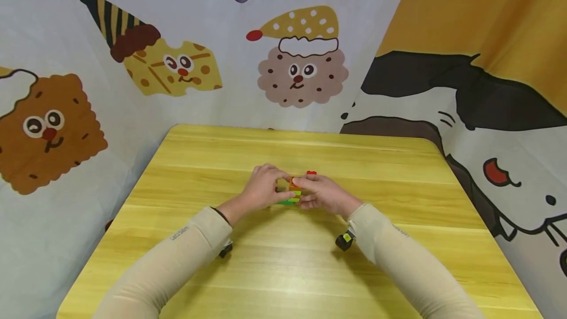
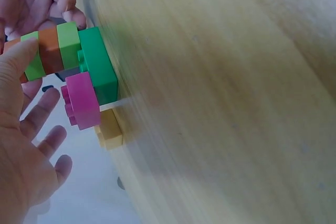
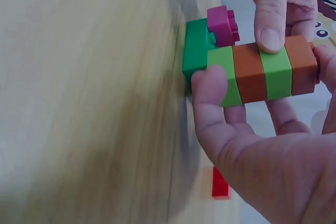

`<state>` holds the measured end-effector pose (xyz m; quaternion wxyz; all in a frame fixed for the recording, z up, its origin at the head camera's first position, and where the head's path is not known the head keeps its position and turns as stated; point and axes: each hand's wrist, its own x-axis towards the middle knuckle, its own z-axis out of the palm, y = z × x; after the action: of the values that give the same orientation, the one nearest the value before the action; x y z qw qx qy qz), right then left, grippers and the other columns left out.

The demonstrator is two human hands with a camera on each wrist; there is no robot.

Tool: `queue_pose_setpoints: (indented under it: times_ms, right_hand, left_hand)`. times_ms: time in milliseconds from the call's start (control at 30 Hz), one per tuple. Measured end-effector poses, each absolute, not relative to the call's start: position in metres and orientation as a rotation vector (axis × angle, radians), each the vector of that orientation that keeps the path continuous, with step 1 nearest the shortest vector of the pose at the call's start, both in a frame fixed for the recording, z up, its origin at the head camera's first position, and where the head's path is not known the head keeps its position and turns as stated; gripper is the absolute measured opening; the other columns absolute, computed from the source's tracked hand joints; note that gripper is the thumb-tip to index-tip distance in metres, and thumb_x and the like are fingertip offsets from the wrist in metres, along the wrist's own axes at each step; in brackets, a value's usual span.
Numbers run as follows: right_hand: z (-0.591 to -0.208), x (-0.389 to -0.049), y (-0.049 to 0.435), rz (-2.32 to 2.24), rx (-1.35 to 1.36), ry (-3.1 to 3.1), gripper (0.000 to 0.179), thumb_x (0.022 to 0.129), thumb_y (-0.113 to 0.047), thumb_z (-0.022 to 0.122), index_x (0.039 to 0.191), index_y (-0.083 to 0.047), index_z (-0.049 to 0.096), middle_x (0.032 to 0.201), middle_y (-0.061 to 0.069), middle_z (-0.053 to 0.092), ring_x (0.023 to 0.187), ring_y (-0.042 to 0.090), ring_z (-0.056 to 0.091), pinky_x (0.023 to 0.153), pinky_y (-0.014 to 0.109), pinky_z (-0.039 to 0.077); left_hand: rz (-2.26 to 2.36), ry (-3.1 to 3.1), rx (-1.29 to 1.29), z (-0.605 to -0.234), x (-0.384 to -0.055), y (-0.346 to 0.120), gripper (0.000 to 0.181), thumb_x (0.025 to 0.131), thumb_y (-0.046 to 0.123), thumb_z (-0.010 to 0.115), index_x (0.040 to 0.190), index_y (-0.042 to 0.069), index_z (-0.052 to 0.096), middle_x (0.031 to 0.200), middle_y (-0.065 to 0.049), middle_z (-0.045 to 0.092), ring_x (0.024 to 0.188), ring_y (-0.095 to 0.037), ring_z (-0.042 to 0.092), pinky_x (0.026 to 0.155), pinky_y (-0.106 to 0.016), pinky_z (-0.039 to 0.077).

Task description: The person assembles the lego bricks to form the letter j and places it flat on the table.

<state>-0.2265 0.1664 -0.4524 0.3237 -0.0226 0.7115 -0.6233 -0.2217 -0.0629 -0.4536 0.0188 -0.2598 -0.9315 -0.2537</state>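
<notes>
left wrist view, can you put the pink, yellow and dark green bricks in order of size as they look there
Largest to smallest, by look only:
1. dark green brick
2. pink brick
3. yellow brick
Differing nearness leaves true sizes unsure.

I read what looks like "Let's Slim" in small dark lettering [image 1: 179,233] on the beige fabric left sleeve [image 1: 166,260]; the faint grey marking [image 1: 400,231] on the beige fabric right sleeve [image 1: 405,262] is illegible.

Block stack [image 3: 249,74] on table [image 1: 288,270], backdrop [image 1: 221,112] behind
</notes>
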Motion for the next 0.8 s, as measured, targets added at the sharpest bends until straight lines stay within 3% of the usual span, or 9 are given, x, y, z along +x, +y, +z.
queue_pose_setpoints:
  times_ms: [200, 367, 500, 633, 733, 800]
  right_hand:
    - [-0.455, -0.228, 0.162, -1.68, -0.034, 1.857, 0.061, 0.101, -0.049, 0.072, 0.141, -0.005, 0.061, 0.132, 0.012, 0.067, 0.111, 0.028, 0.071, 0.103, 0.044, 0.06]
    - [-0.457, -0.227, 0.162, -1.7, -0.007, 1.836, 0.058, 0.101, -0.047, 0.072, 0.14, -0.005, 0.062, 0.13, 0.012, 0.068, 0.112, 0.031, 0.072, 0.102, 0.044, 0.06]
    - [-0.458, -0.224, 0.163, -1.676, 0.004, 1.838, 0.061, 0.101, -0.049, 0.072, 0.143, -0.006, 0.06, 0.135, 0.013, 0.066, 0.113, 0.033, 0.071, 0.104, 0.047, 0.059]
    - [-0.46, -0.225, 0.166, -1.666, -0.013, 1.842, 0.069, 0.101, -0.053, 0.07, 0.149, -0.006, 0.055, 0.141, 0.015, 0.064, 0.115, 0.035, 0.072, 0.105, 0.049, 0.059]
    - [-0.46, -0.227, 0.169, -1.676, -0.038, 1.833, 0.074, 0.102, -0.057, 0.067, 0.154, -0.006, 0.05, 0.147, 0.02, 0.061, 0.119, 0.036, 0.072, 0.107, 0.05, 0.058]
    - [-0.459, -0.228, 0.172, -1.685, -0.054, 1.832, 0.075, 0.103, -0.058, 0.065, 0.156, -0.008, 0.047, 0.152, 0.021, 0.058, 0.122, 0.037, 0.071, 0.107, 0.051, 0.058]
  left_hand:
    - [-0.802, -2.888, -0.796, -0.455, -0.222, -0.063, 0.04, 0.093, 0.049, 0.083, 0.121, 0.02, 0.079, 0.124, 0.0, 0.078, 0.13, -0.029, 0.059, 0.117, -0.058, 0.038]
    - [-0.788, -2.881, -0.803, -0.455, -0.221, -0.062, 0.039, 0.092, 0.048, 0.084, 0.119, 0.021, 0.08, 0.123, 0.001, 0.079, 0.129, -0.029, 0.06, 0.117, -0.058, 0.04]
    - [-0.803, -2.915, -0.858, -0.453, -0.223, -0.066, 0.05, 0.091, 0.053, 0.083, 0.127, 0.018, 0.077, 0.129, -0.001, 0.077, 0.132, -0.031, 0.058, 0.118, -0.059, 0.039]
    - [-0.872, -2.95, -0.857, -0.443, -0.234, -0.08, 0.054, 0.101, 0.053, 0.071, 0.139, 0.014, 0.07, 0.141, -0.005, 0.071, 0.139, -0.034, 0.055, 0.121, -0.061, 0.037]
    - [-0.836, -2.961, -0.784, -0.438, -0.248, -0.092, 0.044, 0.109, 0.042, 0.061, 0.142, 0.014, 0.068, 0.145, -0.006, 0.069, 0.14, -0.034, 0.056, 0.123, -0.06, 0.037]
    - [-0.757, -2.995, -0.758, -0.44, -0.256, -0.099, 0.04, 0.11, 0.035, 0.062, 0.144, 0.015, 0.067, 0.147, -0.006, 0.069, 0.141, -0.035, 0.056, 0.124, -0.059, 0.038]
